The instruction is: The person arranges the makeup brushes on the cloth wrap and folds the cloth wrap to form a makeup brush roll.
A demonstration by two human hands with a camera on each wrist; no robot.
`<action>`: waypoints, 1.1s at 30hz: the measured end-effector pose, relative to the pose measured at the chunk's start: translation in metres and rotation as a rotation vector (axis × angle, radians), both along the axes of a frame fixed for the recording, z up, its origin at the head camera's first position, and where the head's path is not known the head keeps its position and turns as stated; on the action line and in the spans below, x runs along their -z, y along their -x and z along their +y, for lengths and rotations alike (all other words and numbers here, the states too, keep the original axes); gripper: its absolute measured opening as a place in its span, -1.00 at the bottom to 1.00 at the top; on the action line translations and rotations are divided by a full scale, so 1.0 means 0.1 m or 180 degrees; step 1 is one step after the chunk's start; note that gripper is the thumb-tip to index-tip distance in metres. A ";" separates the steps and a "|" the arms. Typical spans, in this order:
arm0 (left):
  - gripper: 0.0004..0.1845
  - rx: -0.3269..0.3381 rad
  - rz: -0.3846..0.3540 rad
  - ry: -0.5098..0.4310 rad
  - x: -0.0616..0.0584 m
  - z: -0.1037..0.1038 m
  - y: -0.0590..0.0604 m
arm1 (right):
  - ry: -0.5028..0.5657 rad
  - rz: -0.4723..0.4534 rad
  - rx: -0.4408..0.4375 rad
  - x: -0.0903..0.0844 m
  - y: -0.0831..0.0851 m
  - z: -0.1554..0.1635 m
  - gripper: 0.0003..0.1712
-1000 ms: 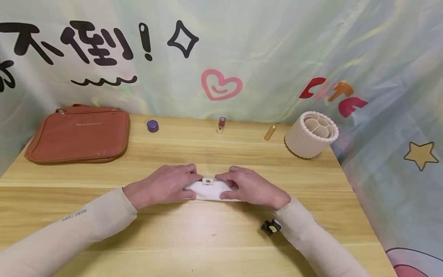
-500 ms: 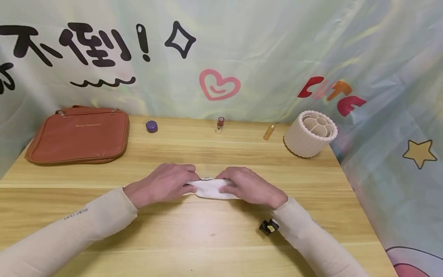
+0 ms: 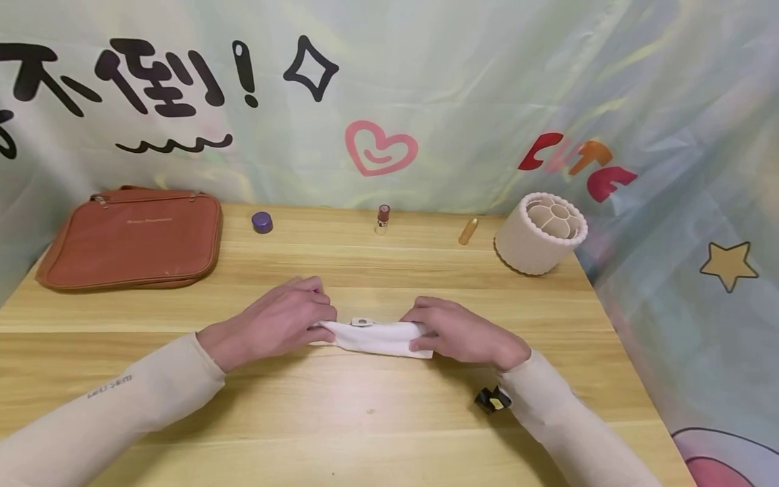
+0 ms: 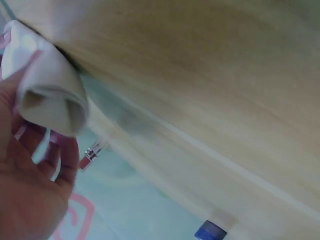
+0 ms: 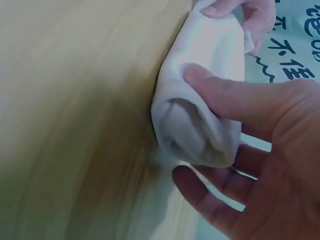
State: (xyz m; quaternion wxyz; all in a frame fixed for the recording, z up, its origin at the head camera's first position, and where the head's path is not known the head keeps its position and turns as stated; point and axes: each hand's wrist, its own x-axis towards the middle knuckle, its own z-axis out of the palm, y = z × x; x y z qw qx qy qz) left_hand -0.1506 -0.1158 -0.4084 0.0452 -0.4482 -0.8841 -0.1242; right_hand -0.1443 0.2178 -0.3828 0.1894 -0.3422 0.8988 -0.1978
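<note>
left hand curled, right hand pinching

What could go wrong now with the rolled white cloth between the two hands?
The cloth is held only at its ends by the left hand and right hand, so the roll may loosen in the middle. Its small tab sits on top and might catch or flip open.

Both hands' fingers hide the rolled white cloth's ends.

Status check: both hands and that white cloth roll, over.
Left hand and right hand each grip one end of the rolled white fabric piece. It lies on the wooden table. Nothing obstructing.
</note>
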 end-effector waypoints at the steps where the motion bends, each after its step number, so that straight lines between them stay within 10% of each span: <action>1: -0.77 0.0051 0.0032 -0.0013 0.00 0.00 0.01 | 0.0025 0.0019 0.0026 0.00 -0.01 0.02 -0.75; 13: -0.58 -0.0167 -0.0949 0.0021 0.03 0.18 0.00 | -0.0109 0.0434 0.0123 0.04 -0.07 -0.26 -0.65; 21: -0.73 -0.0055 -0.0622 -0.0042 0.03 0.33 0.00 | -0.0070 0.1185 -0.0172 0.13 -0.08 -0.59 -0.69; 33: -0.78 -0.0233 -0.0932 0.0052 0.03 0.20 0.05 | -0.0137 0.0508 0.0212 0.10 -0.05 -0.22 -0.76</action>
